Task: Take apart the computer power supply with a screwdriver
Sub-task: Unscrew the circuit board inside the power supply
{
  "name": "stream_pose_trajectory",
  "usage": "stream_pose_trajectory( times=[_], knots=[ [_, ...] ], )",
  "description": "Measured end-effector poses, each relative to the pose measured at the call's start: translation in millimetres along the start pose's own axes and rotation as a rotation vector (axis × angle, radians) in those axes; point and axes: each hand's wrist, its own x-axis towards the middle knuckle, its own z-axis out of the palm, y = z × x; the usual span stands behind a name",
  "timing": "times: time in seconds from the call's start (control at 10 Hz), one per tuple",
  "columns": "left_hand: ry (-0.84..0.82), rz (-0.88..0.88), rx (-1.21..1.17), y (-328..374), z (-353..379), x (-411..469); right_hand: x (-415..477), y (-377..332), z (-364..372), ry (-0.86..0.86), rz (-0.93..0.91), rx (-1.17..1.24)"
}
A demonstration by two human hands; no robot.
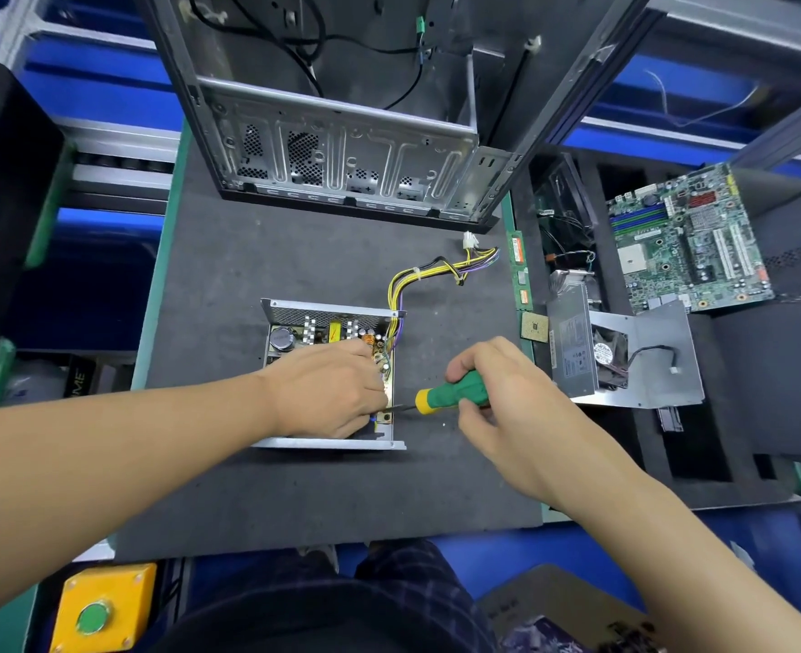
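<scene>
Beside power supply [325, 311], screwdriver [457, 392] horizontal, tip leftward, in right hand [514, 393]

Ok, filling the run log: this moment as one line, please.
left hand: rests inside power supply | right hand: grips screwdriver, tip at near-right corner of board | lid: off

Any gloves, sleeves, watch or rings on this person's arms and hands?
No. The left hand and right hand are bare: no gloves or rings visible. The left forearm and right forearm are uncovered to the frame edge, with no sleeve, watch or wristband.
</scene>
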Motion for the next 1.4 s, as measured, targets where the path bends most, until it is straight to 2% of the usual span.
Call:
stream_pose_trajectory(
  times=[0.2,0.3,0.7,0.8,0.9,1.0,1.1,1.2,1.3,1.4],
  knots=[
    [0.025,0.000,0.007,0,2,-1,1,-3,0,-0.017,0.010,-0.043],
    [0.043,0.061,0.054,-3,1,-1,0,-2,-2,-0.035,0.023,-0.021],
    [-0.024,-0.008,0.057,-1,5,1,1,-2,-1,-0.045,0.028,-0.086],
    [-0.043,-0.008,0.080,-2,4,3,0,-15,7,0.013,-0.053,-0.356],
    [-0.012,0.035,0.111,0,0,2,1,-37,12,-0.012,-0.083,-0.571],
    [-0.011,0.052,0.176,3,-4,3,9,-47,16,0.069,-0.171,-0.700],
    [-0.112,0.043,0.243,4,-1,6,16,-50,7,0.117,-0.194,-0.694],
    [-0.083,0.069,0.294,5,-7,5,20,-40,6,-0.073,-0.199,-0.509],
    [0.151,0.141,0.288,7,-11,1,19,-42,5,-0.214,-0.273,-0.493],
    [0.149,0.131,0.317,6,-7,-1,24,-48,-2,-0.330,-0.213,-0.436]
  ],
)
